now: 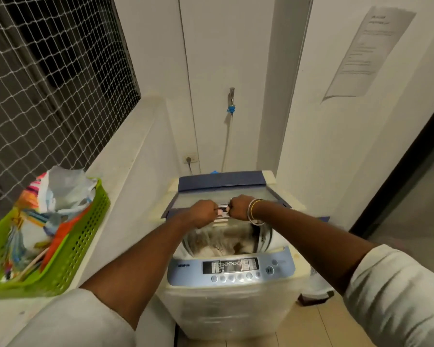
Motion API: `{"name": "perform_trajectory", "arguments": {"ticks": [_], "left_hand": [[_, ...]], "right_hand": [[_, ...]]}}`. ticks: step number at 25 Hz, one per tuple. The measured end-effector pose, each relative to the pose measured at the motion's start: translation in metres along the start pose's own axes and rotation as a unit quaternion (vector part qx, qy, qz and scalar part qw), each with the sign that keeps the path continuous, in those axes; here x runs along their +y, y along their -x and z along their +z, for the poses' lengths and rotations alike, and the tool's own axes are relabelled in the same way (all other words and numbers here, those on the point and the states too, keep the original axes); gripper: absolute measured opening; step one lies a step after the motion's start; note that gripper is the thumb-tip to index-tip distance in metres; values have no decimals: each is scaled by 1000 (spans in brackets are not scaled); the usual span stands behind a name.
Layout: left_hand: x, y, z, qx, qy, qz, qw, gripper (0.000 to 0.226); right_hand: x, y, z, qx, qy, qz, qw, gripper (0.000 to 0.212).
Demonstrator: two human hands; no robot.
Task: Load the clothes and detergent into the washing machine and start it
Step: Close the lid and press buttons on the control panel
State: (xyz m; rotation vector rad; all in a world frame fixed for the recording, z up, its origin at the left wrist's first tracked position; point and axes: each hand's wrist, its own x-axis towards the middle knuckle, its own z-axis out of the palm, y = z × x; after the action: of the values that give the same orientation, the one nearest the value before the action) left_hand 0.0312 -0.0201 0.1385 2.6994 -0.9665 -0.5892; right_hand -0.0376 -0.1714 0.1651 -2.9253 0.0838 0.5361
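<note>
The top-loading washing machine (pixel 231 304) stands below me with its folding lid (pixel 221 182) raised at the back. Pale clothes (pixel 223 244) lie in the drum. Over the opening, close to the lid's front edge, my left hand (pixel 203 212) and my right hand (pixel 238 209) are fists pressed together. Both pinch a small pink and white packet (pixel 222 211) between them. Most of the packet is hidden by my fingers. The blue control panel (pixel 231 267) with its row of buttons faces me.
A green plastic basket (pixel 83 234) holding plastic bags and colourful items sits on the ledge at left, under a netted window. A tap (pixel 231 96) with a hose and a wall socket (pixel 189 160) are behind the machine. A dark door frame (pixel 398 176) is at right.
</note>
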Motion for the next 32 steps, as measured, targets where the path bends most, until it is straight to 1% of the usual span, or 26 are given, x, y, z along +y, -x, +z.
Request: {"name": "perform_trajectory", "arguments": {"ticks": [3,8,16,21,24,27,29,32], "left_hand": [[-6,9,39,-16,16,6,1000,29],[-20,13,87,-50,6,7,999,13],[-34,2,137,-73,-5,22,997,23],[-39,-2,143,-71,-9,25,997,28],[-37,5,148,-34,0,24,999,35],[-38,15,150,16,37,21,999,41],[-41,23,152,51,35,22,998,43],[-38,44,155,117,32,27,992,37]], "right_hand": [[3,4,39,-10,-17,1,1000,35],[8,-2,92,-22,-44,18,999,25],[16,-14,139,-59,-3,5,998,19],[24,-16,149,-12,-43,13,999,15],[22,-16,151,26,-57,27,998,13],[22,-7,150,96,-49,16,994,13],[26,2,152,143,-47,-7,989,19],[34,19,159,182,-32,-33,982,29]]}}
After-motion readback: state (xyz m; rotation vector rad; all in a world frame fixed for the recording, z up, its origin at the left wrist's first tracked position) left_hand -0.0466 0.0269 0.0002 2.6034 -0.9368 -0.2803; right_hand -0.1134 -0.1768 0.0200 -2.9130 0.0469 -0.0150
